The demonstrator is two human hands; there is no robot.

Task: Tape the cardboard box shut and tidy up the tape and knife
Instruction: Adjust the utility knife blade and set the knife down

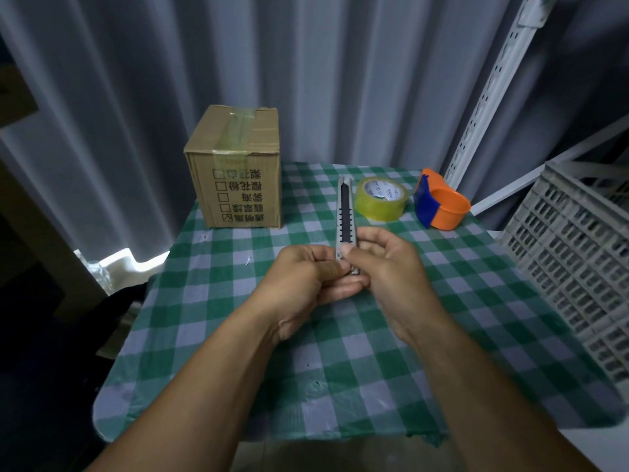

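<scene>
A cardboard box point(235, 172) stands at the table's far left, its top flaps closed under a strip of clear tape. A roll of clear yellowish tape point(380, 198) lies flat at the far middle. Over the table's centre, both hands hold a grey utility knife point(346, 212) pointing away from me. My left hand point(306, 277) grips its near end from below. My right hand point(388, 264) pinches the same end, thumb on the slider. No blade shows at the tip.
An orange and blue tape dispenser point(440, 205) sits right of the tape roll. A grey plastic crate point(578, 247) stands at the table's right edge. The green checked tablecloth point(340, 369) covers the table. A curtain hangs behind, a white slotted rack post at the right.
</scene>
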